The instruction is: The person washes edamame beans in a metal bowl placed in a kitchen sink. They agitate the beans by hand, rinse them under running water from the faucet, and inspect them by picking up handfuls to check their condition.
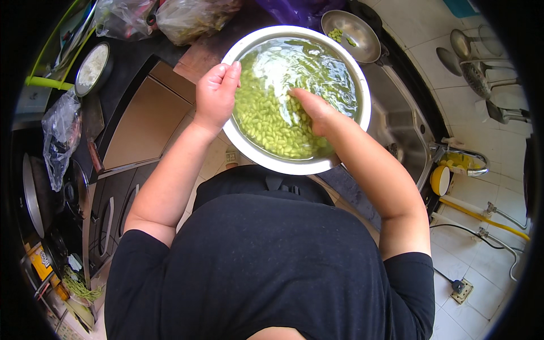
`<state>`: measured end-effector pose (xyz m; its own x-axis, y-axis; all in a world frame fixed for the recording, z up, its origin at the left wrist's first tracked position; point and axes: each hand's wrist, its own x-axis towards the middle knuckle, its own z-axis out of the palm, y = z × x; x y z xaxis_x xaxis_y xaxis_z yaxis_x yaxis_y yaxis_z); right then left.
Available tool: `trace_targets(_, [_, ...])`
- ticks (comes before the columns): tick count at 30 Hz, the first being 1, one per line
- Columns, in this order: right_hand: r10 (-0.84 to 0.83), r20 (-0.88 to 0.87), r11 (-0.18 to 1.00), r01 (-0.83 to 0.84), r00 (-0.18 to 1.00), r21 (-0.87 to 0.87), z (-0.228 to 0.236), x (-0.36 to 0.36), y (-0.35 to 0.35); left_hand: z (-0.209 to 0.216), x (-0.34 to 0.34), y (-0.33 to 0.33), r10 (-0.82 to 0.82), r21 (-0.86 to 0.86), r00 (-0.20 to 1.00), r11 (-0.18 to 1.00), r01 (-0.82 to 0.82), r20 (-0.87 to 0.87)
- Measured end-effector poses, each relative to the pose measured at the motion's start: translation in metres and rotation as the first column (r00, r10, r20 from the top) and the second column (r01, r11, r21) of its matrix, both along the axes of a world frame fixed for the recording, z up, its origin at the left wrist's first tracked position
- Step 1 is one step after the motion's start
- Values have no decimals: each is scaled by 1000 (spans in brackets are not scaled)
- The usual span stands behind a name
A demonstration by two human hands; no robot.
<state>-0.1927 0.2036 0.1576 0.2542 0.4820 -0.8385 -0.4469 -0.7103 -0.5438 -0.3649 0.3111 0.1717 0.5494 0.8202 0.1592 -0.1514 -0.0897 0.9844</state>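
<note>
A wide metal basin [368,102] with a pale rim is in front of me, full of water. Many shelled green beans [272,127] lie under the water, heaped toward the near left side. My left hand [217,93] grips the basin's left rim, its fingers closed with the thumb side up. Into the water from the near right reaches my right hand [314,110], dipped among the beans. Its thumb shows near the surface, while the other fingers are hidden below. Ripples and a bright reflection cover the far part of the water.
A steel sink [399,122] with a faucet [473,161] lies at the right. Behind it, a small metal bowl [354,37] holds a few green pieces. Ladles [476,76] hang on the wall. Left are a bowl of white grains [92,69], a cleaver [92,124] and plastic bags [59,136].
</note>
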Motion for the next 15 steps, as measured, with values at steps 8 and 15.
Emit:
trace_targets(8, [8, -199, 1000, -8, 980, 1, 12, -27, 18, 1, 2, -1, 16, -17, 999, 1000, -15, 44])
trace_targets(15, [62, -462, 994, -12, 885, 110, 7, -32, 20, -1, 1, 0, 13, -10, 997, 1000, -13, 77])
